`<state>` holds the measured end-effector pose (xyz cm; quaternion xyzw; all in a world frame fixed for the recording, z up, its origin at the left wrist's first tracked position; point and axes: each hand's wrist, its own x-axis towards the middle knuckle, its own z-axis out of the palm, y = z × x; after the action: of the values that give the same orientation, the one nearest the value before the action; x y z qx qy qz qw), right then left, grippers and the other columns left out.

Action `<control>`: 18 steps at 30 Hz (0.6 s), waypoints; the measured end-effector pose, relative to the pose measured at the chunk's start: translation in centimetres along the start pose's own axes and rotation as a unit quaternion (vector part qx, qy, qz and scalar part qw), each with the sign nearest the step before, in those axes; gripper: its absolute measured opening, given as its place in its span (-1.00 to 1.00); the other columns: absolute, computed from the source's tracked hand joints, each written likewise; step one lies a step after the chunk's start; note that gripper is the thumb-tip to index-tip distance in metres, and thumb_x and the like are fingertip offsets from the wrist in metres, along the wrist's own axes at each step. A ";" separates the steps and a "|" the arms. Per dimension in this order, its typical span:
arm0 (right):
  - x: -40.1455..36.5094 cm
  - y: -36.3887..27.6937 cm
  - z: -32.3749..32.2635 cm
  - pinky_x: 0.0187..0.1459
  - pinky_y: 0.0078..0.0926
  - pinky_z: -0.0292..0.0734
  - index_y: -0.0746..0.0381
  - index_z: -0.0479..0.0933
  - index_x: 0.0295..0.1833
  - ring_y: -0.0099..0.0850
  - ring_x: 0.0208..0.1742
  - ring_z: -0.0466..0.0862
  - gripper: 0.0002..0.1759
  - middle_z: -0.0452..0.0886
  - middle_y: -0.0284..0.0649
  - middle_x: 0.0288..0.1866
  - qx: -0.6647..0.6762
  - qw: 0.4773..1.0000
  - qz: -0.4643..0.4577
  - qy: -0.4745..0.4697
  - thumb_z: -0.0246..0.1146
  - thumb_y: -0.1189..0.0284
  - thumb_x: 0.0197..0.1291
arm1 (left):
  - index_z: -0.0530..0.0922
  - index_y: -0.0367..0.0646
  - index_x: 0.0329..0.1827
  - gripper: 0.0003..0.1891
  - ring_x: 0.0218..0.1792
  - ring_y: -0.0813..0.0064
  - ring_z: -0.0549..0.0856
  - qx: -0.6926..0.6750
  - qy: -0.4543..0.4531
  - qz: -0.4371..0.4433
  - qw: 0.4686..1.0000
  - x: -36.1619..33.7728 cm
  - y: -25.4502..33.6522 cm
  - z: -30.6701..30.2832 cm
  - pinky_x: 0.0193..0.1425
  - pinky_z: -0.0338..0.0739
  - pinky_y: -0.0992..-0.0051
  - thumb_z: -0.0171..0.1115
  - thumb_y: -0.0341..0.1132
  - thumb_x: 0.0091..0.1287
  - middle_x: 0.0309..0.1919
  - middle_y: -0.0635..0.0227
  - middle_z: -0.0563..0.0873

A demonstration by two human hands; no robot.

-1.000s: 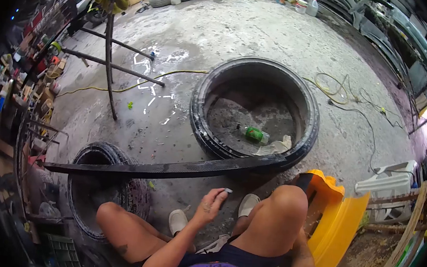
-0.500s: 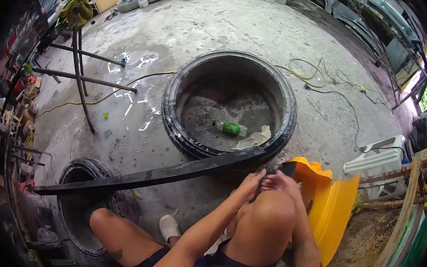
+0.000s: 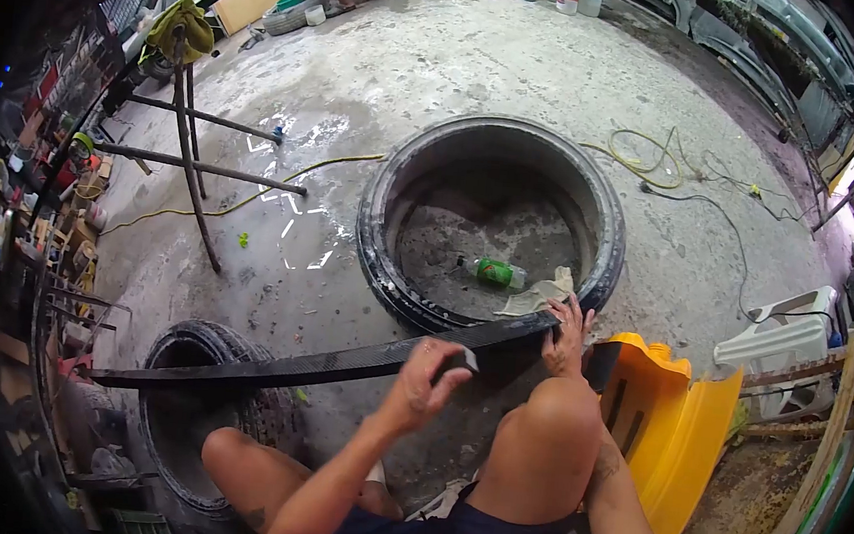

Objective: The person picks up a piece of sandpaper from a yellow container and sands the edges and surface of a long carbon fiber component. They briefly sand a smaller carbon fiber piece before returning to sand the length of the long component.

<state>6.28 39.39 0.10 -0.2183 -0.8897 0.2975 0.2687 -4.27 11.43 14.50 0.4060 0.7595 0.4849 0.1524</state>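
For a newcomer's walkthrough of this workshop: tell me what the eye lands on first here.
The long black strip stands out first, lying across the small tyre at lower left and the large tyre in the middle. The left hand holds a small pale piece against it while the right hand lies flat on its right end. A green bottle lies inside the large tyre, and a yellow plastic form sits at right.

Black strip [image 3: 319,364] spans small tyre [image 3: 187,389] to large tyre [image 3: 496,222], barring the front. Yellow stool [image 3: 669,437] crowds right. Concrete floor [image 3: 483,61] beyond lies open.
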 end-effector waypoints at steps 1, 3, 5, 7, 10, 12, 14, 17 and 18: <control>-0.2 -0.2 -0.2 0.67 0.25 -0.41 0.09 0.60 0.20 -0.09 0.67 0.24 -0.50 0.58 -0.30 0.35 -0.004 1.000 -0.017 -0.003 0.17 0.56 0.08 | 0.60 -0.29 0.19 -0.61 0.10 0.05 0.65 0.048 0.001 -0.003 0.999 0.9 -0.8 -1.5 0.24 0.54 0.27 0.40 -0.26 0.41 0.02 0.05 0.65; -0.1 -0.3 -0.2 0.66 0.21 -0.46 0.05 0.61 0.14 -0.14 0.66 0.24 -0.55 0.61 -0.35 0.32 0.000 0.999 -0.052 0.016 0.17 0.51 0.08 | 0.57 -0.28 0.20 -0.62 0.11 0.07 0.63 0.122 -0.028 -0.008 0.992 2.0 -3.7 -3.7 0.25 0.53 0.26 0.39 -0.28 0.41 0.04 0.07 0.61; -0.2 0.1 0.7 0.66 0.20 -0.44 0.04 0.62 0.12 -0.15 0.65 0.26 -0.58 0.63 -0.37 0.28 -0.030 0.998 -0.044 0.022 0.18 0.47 0.11 | 0.56 -0.26 0.20 -0.63 0.10 0.00 0.58 0.150 -0.090 0.012 0.985 2.0 -6.6 -4.5 0.25 0.49 0.19 0.38 -0.31 0.41 0.05 0.06 0.60; -0.1 0.4 1.3 0.66 0.20 -0.42 0.02 0.63 0.10 -0.15 0.63 0.28 -0.62 0.66 -0.39 0.24 -0.067 0.997 -0.027 0.035 0.19 0.44 0.14 | 0.55 -0.25 0.21 -0.62 0.10 -0.03 0.56 0.159 -0.146 0.027 0.976 2.6 -6.9 -4.2 0.25 0.47 0.15 0.38 -0.33 0.40 0.06 0.05 0.59; -0.7 0.5 1.7 0.66 0.17 -0.40 -0.01 0.65 0.09 -0.18 0.61 0.31 -0.69 0.70 -0.43 0.17 -0.047 0.997 -0.032 0.058 0.19 0.32 0.24 | 0.52 -0.23 0.22 -0.60 0.11 -0.05 0.52 0.155 -0.183 0.025 0.971 3.1 -6.2 -3.3 0.26 0.43 0.10 0.38 -0.36 0.37 0.10 0.07 0.56; -0.6 0.5 1.3 0.67 0.14 -0.41 -0.04 0.67 0.08 -0.20 0.60 0.33 -0.70 0.72 -0.45 0.15 -0.047 0.997 -0.040 0.040 0.17 0.20 0.32 | 0.50 -0.20 0.24 -0.56 0.13 -0.04 0.50 0.167 -0.198 0.044 0.965 4.1 -6.2 -2.2 0.28 0.41 0.10 0.39 -0.38 0.33 0.15 0.09 0.54; -0.5 -0.2 0.3 0.67 0.12 -0.45 -0.06 0.68 0.12 -0.21 0.62 0.31 -0.68 0.72 -0.46 0.18 -0.043 0.998 -0.030 0.019 0.14 0.19 0.36 | 0.50 -0.20 0.24 -0.56 0.14 -0.02 0.49 0.161 -0.210 0.052 0.963 4.9 -5.9 -0.7 0.29 0.40 0.12 0.39 -0.39 0.31 0.15 0.11 0.54; -0.5 0.5 0.1 0.66 0.12 -0.52 -0.07 0.64 0.25 -0.21 0.67 0.25 -0.57 0.68 -0.44 0.28 -0.027 0.999 -0.041 -0.016 0.12 0.09 0.37 | 0.51 -0.19 0.24 -0.56 0.15 -0.02 0.49 0.163 -0.192 0.097 0.963 7.2 -5.0 1.7 0.28 0.39 0.10 0.38 -0.40 0.31 0.15 0.10 0.54; -0.6 0.3 -0.1 0.66 0.12 -0.52 -0.07 0.64 0.25 -0.21 0.67 0.25 -0.57 0.68 -0.44 0.28 -0.028 0.999 -0.039 -0.019 0.12 0.09 0.37 | 0.51 -0.19 0.24 -0.56 0.15 -0.02 0.49 0.160 -0.193 0.095 0.963 8.1 -4.8 2.6 0.28 0.39 0.10 0.38 -0.40 0.31 0.15 0.10 0.54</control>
<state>6.83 39.36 -0.27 -0.1851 -0.9107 0.2656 0.2566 -9.93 18.25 10.41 0.5812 0.7412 0.2816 0.1829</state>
